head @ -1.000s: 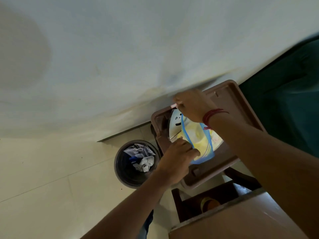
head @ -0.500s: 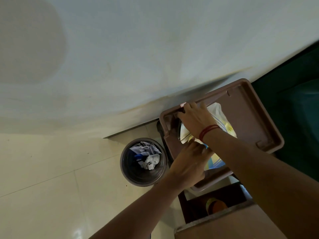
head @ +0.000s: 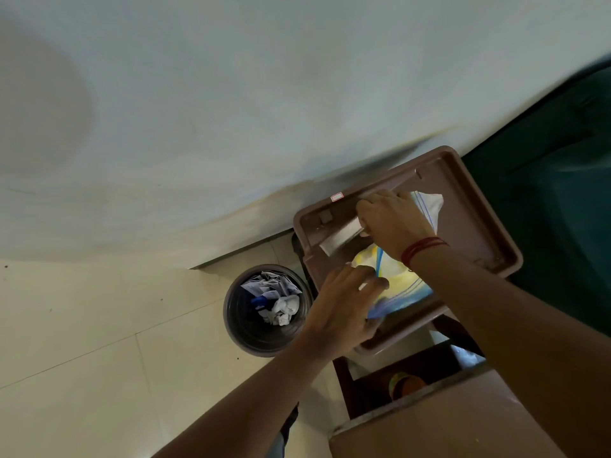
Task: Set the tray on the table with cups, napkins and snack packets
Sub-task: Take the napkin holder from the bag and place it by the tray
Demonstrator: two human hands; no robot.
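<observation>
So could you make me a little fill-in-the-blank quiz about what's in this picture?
1. The tray is coloured ____.
2. The right hand wears a red thread round its ____.
3. The round bin on the floor holds crumpled ____.
4. The blue-edged packet lies in the ____.

Missing words: brown; wrist; paper; tray.

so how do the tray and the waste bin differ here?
The tray is rectangular and shallow; the waste bin is round and deep. The tray sits raised beside the wall, the waste bin stands on the floor. The tray holds a blue-edged plastic bag that both hands work at; the waste bin holds crumpled paper, untouched. Both look brownish.
</observation>
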